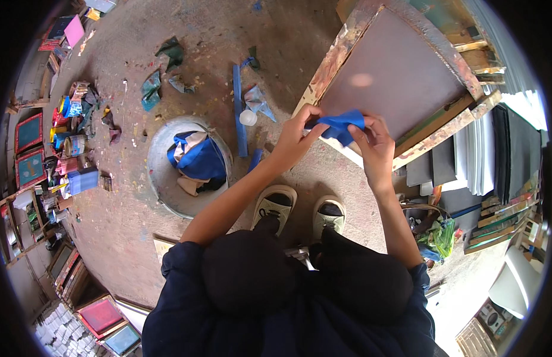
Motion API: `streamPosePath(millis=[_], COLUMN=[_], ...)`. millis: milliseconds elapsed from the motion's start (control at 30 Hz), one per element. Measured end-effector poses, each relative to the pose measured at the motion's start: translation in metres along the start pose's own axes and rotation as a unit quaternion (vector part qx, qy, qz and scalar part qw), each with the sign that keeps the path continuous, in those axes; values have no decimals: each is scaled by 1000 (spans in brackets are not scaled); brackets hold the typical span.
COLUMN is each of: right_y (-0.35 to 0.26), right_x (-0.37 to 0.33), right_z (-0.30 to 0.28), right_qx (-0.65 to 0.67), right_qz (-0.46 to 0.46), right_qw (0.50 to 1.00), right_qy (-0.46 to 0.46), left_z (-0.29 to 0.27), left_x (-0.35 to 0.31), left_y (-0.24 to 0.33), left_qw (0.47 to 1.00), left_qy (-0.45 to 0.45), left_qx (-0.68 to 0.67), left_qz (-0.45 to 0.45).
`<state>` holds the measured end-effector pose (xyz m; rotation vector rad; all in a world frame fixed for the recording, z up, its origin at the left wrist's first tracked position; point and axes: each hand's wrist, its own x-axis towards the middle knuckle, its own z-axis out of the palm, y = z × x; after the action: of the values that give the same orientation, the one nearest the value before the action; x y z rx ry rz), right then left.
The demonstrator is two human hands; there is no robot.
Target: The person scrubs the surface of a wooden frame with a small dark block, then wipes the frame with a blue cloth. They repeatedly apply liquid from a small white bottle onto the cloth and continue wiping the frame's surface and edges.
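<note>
**Lettering could not be read**

No text, label, brand, number or sign was legible. The cans [74,144] along the left and the green plastic bag [445,238] at the right appeared too small and blurred for any print on them to be made out.
</note>
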<state>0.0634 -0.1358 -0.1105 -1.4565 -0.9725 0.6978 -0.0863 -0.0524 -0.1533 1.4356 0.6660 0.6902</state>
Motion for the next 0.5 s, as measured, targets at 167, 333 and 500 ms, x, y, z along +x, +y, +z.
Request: streamPosePath(millis=[167, 333, 500], right_y=[40, 63, 77], right_x=[13, 11, 1], right_z=[-6, 18, 23], right_qx=[107, -3, -86], right_qz=[156, 141, 215], right_qw=[978, 987, 966], right_qy=[-91, -77, -115], left_z=[-5, -14, -32], left_x=[-11, -51, -33], left_y=[-20, -77, -104], left_qw=[994, 916, 826], left_qy=[44, 371, 485], left_qx=[-80, 128, 248], left_qz=[-58, -80, -145])
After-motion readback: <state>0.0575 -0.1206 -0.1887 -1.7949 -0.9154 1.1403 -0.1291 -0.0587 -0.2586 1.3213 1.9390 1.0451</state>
